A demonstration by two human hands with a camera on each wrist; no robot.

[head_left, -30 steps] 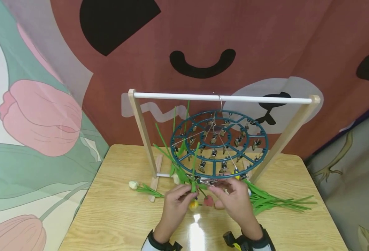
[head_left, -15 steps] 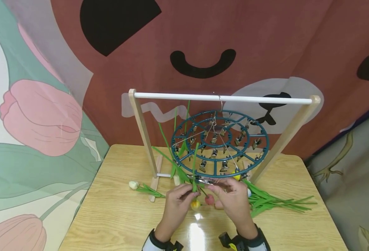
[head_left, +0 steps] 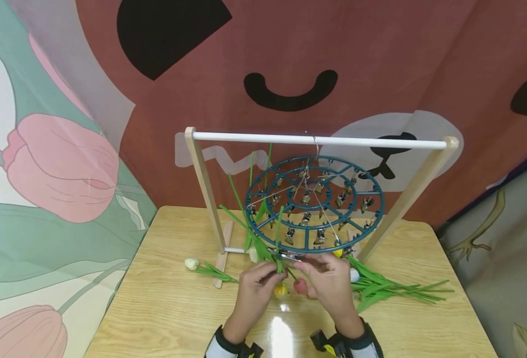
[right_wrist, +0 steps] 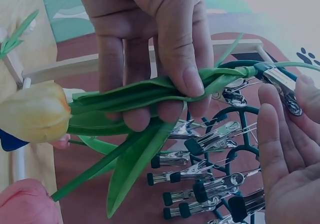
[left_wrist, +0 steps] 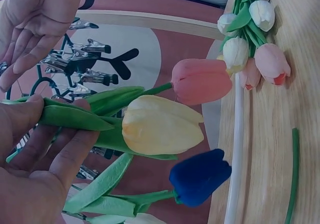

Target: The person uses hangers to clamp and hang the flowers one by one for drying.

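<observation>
My left hand (head_left: 255, 294) pinches the green leaves and stem of a yellow tulip (left_wrist: 162, 126) between thumb and fingers. The bloom points down, and the stem runs up to the near rim of a round dark-green clip hanger (head_left: 307, 250). There my right hand (head_left: 333, 288) pinches a metal clip (right_wrist: 281, 84), whose jaws are at the stem in the right wrist view. A pink tulip (left_wrist: 201, 81) and a blue tulip (left_wrist: 200, 178) hang head-down on either side of the yellow one in the left wrist view.
The hanger hangs from the white bar (head_left: 254, 138) of a wooden stand (head_left: 206, 194). Several silver clips (right_wrist: 220, 184) dangle from its rings. On the table lie a white tulip (head_left: 191, 264) at left and a bunch of green stems (head_left: 402, 287) at right.
Both hands keep their grips at the hanger's near rim. The right hand has shifted slightly left with the clip, and the yellow and pink blooms sit slightly further right.
</observation>
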